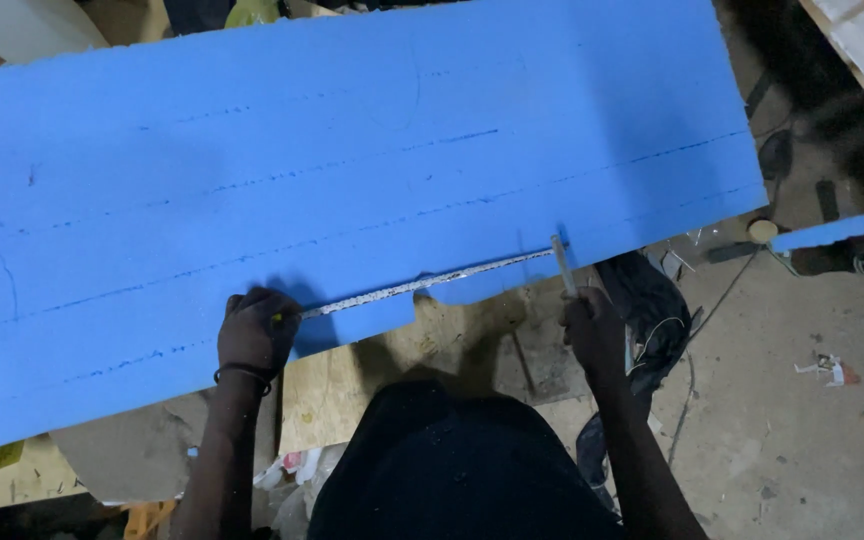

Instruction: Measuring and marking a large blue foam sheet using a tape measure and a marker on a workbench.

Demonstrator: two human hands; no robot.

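A large blue foam board (352, 160) lies across the view with several dark lines drawn along its length. My left hand (252, 335) presses on its near edge and grips one end of a thin metal strip (422, 283) that lies along that edge. My right hand (592, 325) is just below the edge and grips a pale pen-like tool (562, 265), whose tip touches the far end of the strip. A notch shows in the board's near edge between my hands.
A plywood sheet (352, 390) lies under the board near my body. A black bag (647, 300) with cables sits on the concrete floor (782, 400) at right. A second blue foam piece (842, 228) lies at far right, with scraps of debris around.
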